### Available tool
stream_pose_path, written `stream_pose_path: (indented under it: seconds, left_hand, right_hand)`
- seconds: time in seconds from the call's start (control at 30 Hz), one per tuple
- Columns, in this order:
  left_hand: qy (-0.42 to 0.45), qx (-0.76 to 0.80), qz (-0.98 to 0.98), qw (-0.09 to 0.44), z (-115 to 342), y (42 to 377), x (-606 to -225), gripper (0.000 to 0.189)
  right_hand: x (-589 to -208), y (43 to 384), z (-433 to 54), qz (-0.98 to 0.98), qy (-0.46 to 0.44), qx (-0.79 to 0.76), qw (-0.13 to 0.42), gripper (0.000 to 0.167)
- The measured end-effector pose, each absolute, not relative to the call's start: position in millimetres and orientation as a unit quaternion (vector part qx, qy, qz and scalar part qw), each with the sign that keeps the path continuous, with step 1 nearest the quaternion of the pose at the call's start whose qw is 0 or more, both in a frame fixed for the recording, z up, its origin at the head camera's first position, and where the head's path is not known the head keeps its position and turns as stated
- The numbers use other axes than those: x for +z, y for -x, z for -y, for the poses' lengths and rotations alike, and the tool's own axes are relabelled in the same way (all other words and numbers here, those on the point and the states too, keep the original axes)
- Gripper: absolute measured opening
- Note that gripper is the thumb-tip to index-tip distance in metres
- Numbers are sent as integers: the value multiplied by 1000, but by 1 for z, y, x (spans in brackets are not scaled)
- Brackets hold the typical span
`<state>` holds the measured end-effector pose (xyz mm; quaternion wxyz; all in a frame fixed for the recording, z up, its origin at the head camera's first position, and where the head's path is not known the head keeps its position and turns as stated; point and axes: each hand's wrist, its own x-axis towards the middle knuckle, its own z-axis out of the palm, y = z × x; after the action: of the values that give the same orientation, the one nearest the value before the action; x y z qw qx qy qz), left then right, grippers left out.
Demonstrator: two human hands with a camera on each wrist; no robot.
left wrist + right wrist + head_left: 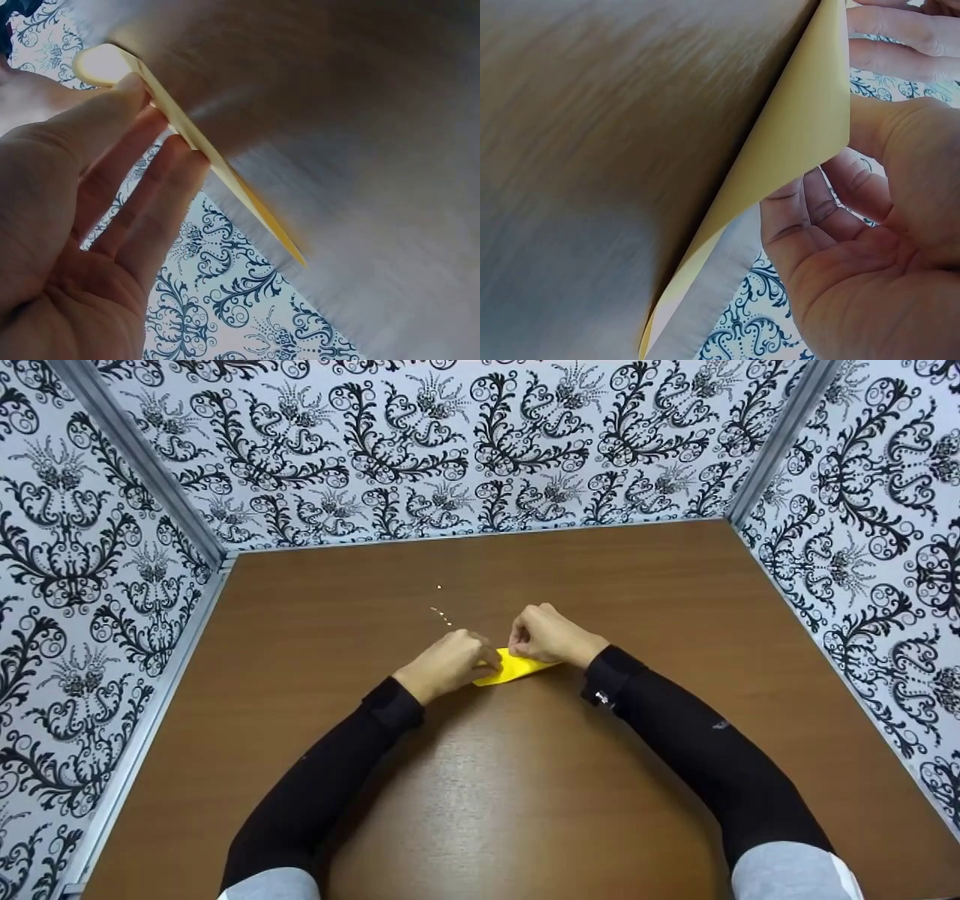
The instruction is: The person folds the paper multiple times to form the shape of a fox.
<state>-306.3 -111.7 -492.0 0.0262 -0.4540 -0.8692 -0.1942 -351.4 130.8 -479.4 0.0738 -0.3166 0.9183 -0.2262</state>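
A folded sheet of yellow paper [517,666] lies at the middle of the brown table. My left hand [452,656] pinches its left end; in the left wrist view the thumb [112,105] and fingertips meet at the paper's edge [199,139]. At the upper right side of the sheet, my right hand [547,634] grips the edge with curled fingers. In the right wrist view the paper [795,127] curves up off the table and hides the tips of the right thumb and index finger. The left hand's fingers [907,37] show just beyond it.
Several tiny pale bits [441,615] lie on the wooden table [337,607] beyond the left hand. Patterned black-and-white walls [450,450] enclose the back and sides, with grey metal posts [784,435] at the corners.
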Motion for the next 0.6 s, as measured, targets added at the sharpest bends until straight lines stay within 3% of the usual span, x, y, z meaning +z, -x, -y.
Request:
stream_pose_path:
  seconds: [0.43, 0.6]
  left_hand:
    - [460, -188, 868, 12, 112, 307, -492, 13]
    - [452, -188, 872, 7, 111, 307, -491, 13]
  right_hand:
    - [-483, 350, -132, -920, 305, -238, 63, 9]
    - [-476, 344, -132, -916, 314, -247, 35, 8]
